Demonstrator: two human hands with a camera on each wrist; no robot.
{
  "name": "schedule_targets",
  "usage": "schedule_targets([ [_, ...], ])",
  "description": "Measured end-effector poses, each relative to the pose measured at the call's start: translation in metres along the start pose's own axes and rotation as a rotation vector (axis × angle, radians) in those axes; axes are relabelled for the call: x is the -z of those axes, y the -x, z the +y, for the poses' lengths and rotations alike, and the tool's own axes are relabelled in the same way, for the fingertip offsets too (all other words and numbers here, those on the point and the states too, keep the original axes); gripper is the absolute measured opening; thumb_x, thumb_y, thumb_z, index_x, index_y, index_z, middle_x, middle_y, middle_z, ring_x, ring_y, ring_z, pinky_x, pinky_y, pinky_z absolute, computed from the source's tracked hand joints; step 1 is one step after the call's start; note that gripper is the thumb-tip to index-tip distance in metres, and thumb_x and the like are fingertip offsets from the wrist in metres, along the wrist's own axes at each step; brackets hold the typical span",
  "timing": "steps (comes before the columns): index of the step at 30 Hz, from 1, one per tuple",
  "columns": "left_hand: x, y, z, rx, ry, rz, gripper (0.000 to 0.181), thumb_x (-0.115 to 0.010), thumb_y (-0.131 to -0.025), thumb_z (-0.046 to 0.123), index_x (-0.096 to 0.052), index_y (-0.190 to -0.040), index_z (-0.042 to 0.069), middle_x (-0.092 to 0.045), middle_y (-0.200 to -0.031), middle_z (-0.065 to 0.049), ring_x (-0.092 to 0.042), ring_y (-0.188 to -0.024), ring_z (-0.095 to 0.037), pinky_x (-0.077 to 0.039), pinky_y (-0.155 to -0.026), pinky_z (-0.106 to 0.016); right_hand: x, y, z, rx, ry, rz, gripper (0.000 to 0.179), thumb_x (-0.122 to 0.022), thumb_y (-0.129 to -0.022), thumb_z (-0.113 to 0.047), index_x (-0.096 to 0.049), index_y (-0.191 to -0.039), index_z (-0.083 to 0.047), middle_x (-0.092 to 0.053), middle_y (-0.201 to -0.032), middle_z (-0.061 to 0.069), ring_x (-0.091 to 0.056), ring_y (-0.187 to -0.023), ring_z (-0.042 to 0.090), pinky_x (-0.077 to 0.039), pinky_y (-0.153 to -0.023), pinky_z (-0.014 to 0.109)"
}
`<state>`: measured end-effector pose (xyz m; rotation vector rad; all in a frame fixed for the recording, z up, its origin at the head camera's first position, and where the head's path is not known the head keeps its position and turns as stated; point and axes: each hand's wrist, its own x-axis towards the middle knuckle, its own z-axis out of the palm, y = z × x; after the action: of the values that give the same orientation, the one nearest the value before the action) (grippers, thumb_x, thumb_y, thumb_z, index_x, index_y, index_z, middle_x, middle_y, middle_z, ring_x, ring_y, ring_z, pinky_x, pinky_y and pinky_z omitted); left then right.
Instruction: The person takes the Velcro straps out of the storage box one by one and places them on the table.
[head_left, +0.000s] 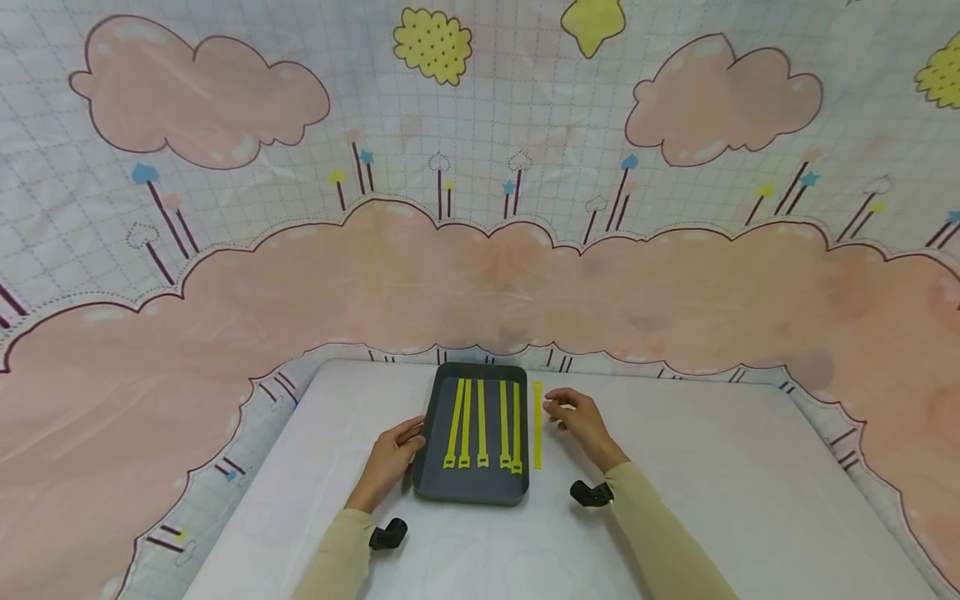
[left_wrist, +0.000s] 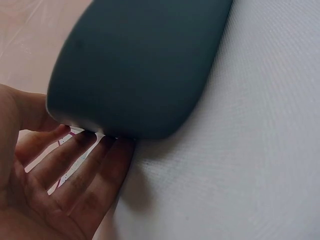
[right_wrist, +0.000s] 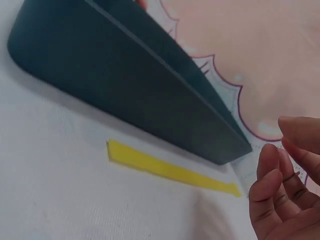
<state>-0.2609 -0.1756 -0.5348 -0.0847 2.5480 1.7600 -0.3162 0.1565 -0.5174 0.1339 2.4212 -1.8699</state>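
A dark grey tray (head_left: pixel 432 479) stands on the white table with several yellow hook-and-loop cable ties (head_left: pixel 482 425) laid lengthwise inside, their slotted heads toward me. At the tray's left side, my left hand (head_left: pixel 392 458) holds the wall, thumb at the rim and fingers (left_wrist: pixel 95 165) against the outside. Another yellow cable tie (head_left: pixel 537 425) lies on the table just beyond the tray's right wall, parallel to it. Right of that tie hovers my right hand (head_left: pixel 581 422), fingers loosely bent and nothing between them. The right wrist view shows the hand past one end of the tie (right_wrist: pixel 170 171).
The white table (head_left: pixel 712 483) extends to both sides of the tray. A printed cloth backdrop (head_left: pixel 480 283) rises behind its far edge. Black devices are strapped at the left wrist (head_left: pixel 387 534) and right wrist (head_left: pixel 591 493).
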Motion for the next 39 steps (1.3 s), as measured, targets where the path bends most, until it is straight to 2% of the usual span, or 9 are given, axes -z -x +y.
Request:
schedule_targets([
  [8, -0.001, -0.001, -0.001, 0.004, -0.005, -0.001, 0.045, -0.058, -0.096, 0.011, -0.055, -0.140, 0.011, -0.060, -0.137, -0.018, -0.060, -0.123, -0.034, -0.055, -0.081, -0.034, 0.003, 0.015, -0.013, 0.005, -0.026, -0.024, 0.028, -0.068, -0.093, -0.021, -0.066, -0.115, -0.005, -0.062, -0.098, 0.005, -0.060, -0.084, 0.017, -0.051, -0.072, 0.030],
  [15, 0.000, -0.001, -0.002, -0.009, -0.019, 0.009, 0.044, -0.059, -0.096, 0.011, -0.056, -0.139, 0.011, -0.061, -0.136, -0.018, -0.060, -0.124, -0.034, -0.053, -0.089, -0.037, 0.003, 0.024, -0.020, 0.023, -0.045, -0.018, 0.032, -0.069, -0.092, -0.022, -0.064, -0.117, -0.002, -0.062, -0.096, 0.003, -0.058, -0.082, 0.016, -0.050, -0.070, 0.028],
  [20, 0.000, -0.001, -0.002, -0.012, -0.020, 0.009, 0.044, -0.059, -0.096, 0.011, -0.056, -0.139, 0.011, -0.062, -0.135, -0.017, -0.060, -0.123, -0.033, -0.054, -0.087, -0.035, 0.003, 0.028, -0.019, 0.025, -0.069, -0.016, 0.032, -0.070, -0.091, -0.019, -0.064, -0.116, -0.001, -0.062, -0.095, 0.003, -0.058, -0.082, 0.018, -0.049, -0.069, 0.026],
  [26, -0.001, -0.002, -0.001, -0.020, -0.025, 0.008, 0.044, -0.058, -0.096, 0.011, -0.056, -0.140, 0.011, -0.061, -0.136, -0.017, -0.060, -0.124, -0.032, -0.052, -0.096, -0.044, 0.001, 0.031, -0.017, 0.035, -0.087, -0.025, 0.026, -0.070, -0.091, -0.018, -0.066, -0.113, -0.004, -0.063, -0.095, 0.003, -0.058, -0.081, 0.017, -0.049, -0.069, 0.026],
  [30, -0.001, -0.002, -0.001, -0.014, -0.037, 0.013, 0.044, -0.058, -0.096, 0.011, -0.055, -0.140, 0.011, -0.061, -0.136, -0.017, -0.060, -0.124, -0.033, -0.052, -0.096, -0.044, -0.001, 0.033, -0.019, 0.047, -0.110, -0.045, 0.029, -0.069, -0.091, -0.016, -0.064, -0.116, 0.000, -0.063, -0.095, 0.003, -0.058, -0.080, 0.017, -0.049, -0.067, 0.026],
  [33, -0.001, -0.001, 0.000, -0.011, -0.037, 0.013, 0.044, -0.058, -0.096, 0.011, -0.055, -0.140, 0.011, -0.061, -0.136, -0.017, -0.060, -0.124, -0.033, -0.052, -0.095, -0.044, -0.002, 0.036, -0.023, 0.065, -0.123, -0.057, 0.032, -0.067, -0.092, -0.014, -0.062, -0.118, 0.002, -0.062, -0.094, 0.002, -0.057, -0.079, 0.016, -0.048, -0.066, 0.026],
  [39, 0.000, 0.000, 0.002, -0.005, -0.040, 0.008, 0.045, -0.058, -0.096, 0.011, -0.055, -0.141, 0.011, -0.061, -0.136, -0.017, -0.060, -0.124, -0.033, -0.052, -0.094, -0.043, -0.006, 0.043, -0.035, 0.123, -0.132, -0.076, 0.022, -0.066, -0.092, -0.011, -0.064, -0.112, -0.001, -0.062, -0.091, 0.002, -0.058, -0.078, 0.018, -0.047, -0.064, 0.026],
])
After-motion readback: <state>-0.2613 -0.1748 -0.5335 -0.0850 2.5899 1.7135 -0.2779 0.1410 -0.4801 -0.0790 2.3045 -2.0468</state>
